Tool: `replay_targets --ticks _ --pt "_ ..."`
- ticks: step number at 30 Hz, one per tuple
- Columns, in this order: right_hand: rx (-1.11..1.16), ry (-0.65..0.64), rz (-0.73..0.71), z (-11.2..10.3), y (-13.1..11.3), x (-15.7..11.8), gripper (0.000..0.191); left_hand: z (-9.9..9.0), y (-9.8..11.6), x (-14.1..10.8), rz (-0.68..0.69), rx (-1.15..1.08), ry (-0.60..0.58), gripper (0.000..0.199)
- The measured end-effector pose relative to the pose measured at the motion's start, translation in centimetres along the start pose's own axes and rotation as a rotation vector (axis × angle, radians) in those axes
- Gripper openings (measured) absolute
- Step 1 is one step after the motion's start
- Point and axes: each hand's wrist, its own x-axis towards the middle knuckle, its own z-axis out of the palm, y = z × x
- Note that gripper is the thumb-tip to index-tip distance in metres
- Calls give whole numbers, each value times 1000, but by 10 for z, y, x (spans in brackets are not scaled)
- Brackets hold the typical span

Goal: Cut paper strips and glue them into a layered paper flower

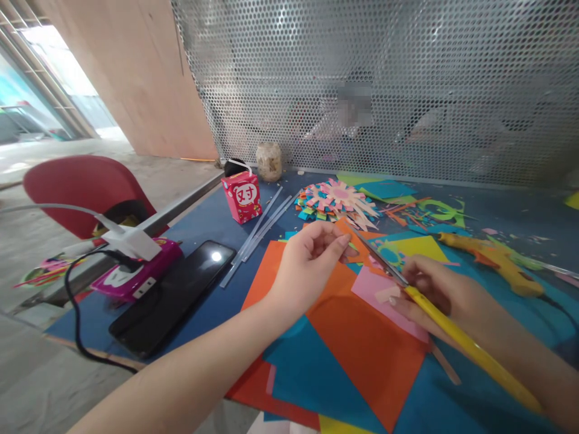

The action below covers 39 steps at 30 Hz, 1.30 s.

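Left of the glue gun (511, 271), my left hand (312, 259) pinches orange paper (358, 245), likely light, easily creased, best held by its edge; my right hand (456, 295) grips scissors (434, 317).

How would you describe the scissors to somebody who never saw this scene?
Find the blue table before the perforated screen. Above its coloured papers, the right hand holds the yellow-handled scissors. Metal blades set them apart from the yellow glue gun.
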Motion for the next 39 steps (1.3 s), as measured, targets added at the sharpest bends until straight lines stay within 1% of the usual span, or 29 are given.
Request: replay_targets --ticks 6,10,16,23,26,31,36,39 --pt "-6 -31 26 -2 3 0 27 1 0 0 -4 -9 1 12" --pt "-23 4 8 -1 2 0 30 0 0 1 -6 -3 3 13" --pt "-28 53 31 3 1 -1 32 -1 -2 0 -8 -9 -20 13" --pt "-21 50 -10 5 2 0 32 1 -5 -1 -36 -34 -79 10" --pt "-55 52 -10 4 0 0 32 1 -4 -1 -42 -35 -79 10" --pt "-43 35 10 2 -1 0 32 1 -3 -2 -47 -20 -75 12" --pt "-9 39 25 0 -4 0 32 2 -4 0 -34 14 -90 12" --pt "43 81 52 -3 -8 1 33 -3 -6 2 -60 123 -97 11"
